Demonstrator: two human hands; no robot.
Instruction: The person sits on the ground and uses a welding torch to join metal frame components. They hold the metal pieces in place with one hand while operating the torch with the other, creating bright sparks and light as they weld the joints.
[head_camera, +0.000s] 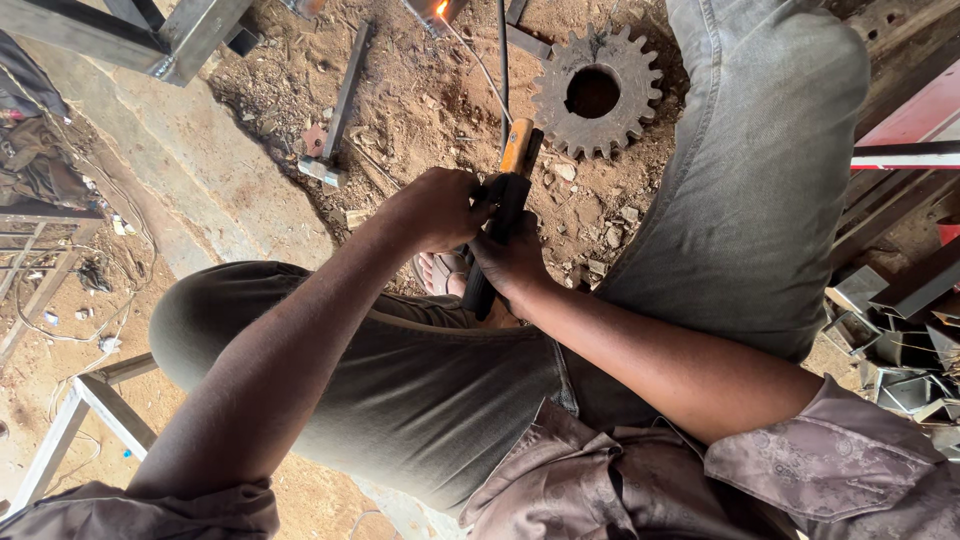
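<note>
My left hand (432, 207) and my right hand (512, 262) both grip a welding electrode holder (505, 205) with a black body and an orange tip, held between my knees. A thin electrode rod (478, 62) runs from the holder up to a glowing orange spot (440, 8) on a metal piece at the top edge. I am squatting in grey trousers (760, 170) over sandy ground.
A large rusty gear wheel (597, 92) lies on the dirt beyond the holder. A hammer (335, 115) lies to its left. Steel frame bars (130, 35) cross the top left, cut steel sections (900, 330) pile at the right, and a metal frame (75, 420) stands lower left.
</note>
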